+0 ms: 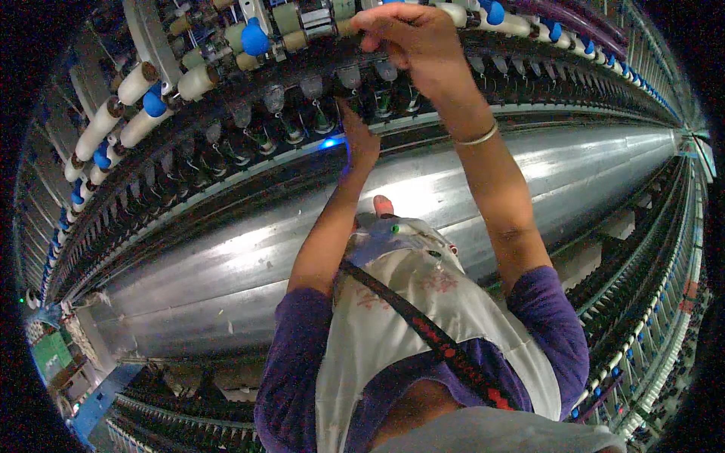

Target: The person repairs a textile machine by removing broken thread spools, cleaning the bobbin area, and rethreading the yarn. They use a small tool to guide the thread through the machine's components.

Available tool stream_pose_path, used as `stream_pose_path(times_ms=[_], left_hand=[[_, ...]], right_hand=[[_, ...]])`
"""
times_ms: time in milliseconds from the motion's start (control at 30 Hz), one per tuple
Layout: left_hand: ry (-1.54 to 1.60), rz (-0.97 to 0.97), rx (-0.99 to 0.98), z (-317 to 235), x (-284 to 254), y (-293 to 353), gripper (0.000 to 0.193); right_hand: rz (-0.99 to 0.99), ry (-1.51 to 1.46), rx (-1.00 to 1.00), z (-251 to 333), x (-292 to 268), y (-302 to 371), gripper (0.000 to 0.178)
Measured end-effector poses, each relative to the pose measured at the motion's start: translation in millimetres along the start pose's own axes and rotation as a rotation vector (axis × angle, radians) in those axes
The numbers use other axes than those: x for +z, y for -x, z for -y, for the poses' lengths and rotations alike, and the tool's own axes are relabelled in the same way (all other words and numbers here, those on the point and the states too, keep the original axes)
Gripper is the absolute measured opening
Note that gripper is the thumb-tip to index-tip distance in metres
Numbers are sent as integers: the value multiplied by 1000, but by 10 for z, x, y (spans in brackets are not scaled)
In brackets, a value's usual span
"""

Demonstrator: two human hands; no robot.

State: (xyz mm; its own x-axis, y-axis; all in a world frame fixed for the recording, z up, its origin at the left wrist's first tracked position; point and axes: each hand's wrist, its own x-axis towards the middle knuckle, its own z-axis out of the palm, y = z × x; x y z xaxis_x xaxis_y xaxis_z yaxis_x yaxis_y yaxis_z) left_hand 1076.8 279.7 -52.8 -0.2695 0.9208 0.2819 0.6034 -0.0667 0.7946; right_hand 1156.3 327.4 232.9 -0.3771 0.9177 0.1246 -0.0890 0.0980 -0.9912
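The person's right hand (423, 47), fingers curled, is at the rollers (287, 18) along the top of the spinning frame (242, 176); whether it pinches anything, one cannot tell. Below, the left hand (361, 145) reaches toward the spindle row (384, 103) just beside a blue light (330, 142), its grip too dark to tell.

Rollers (196, 81) above spindles (292, 133), floor (257, 249) between machines (642, 257)
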Motion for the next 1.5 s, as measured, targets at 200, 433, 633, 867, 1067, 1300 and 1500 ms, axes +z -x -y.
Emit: stream_pose_path(times_ms=[200,433,633,867,1067,1300,1500], left_hand=[[-78,491,-72,279,-529,865,66],[-15,412,-77,147,-686,707,49],[4,-143,460,-769,-851,-157,50],[244,-150,248,-757,-624,-511,64],[164,159,28,-889,-566,-1050,68],[74,118,288,-606,-788,12,52],[120,38,-217,57,-840,480,56]], right_hand=[[-195,391,92,-1257,-360,372,11],[1,111,-23,-1682,185,635,11],[-394,1571,-945,-152,-126,116,11],[-193,1486,-1459,32,176,-502,12],[-245,1907,-1125,-125,197,-588,10],[-283,1649,-1073,-149,48,-269,8],[488,1163,-134,-1635,-293,1040,15]])
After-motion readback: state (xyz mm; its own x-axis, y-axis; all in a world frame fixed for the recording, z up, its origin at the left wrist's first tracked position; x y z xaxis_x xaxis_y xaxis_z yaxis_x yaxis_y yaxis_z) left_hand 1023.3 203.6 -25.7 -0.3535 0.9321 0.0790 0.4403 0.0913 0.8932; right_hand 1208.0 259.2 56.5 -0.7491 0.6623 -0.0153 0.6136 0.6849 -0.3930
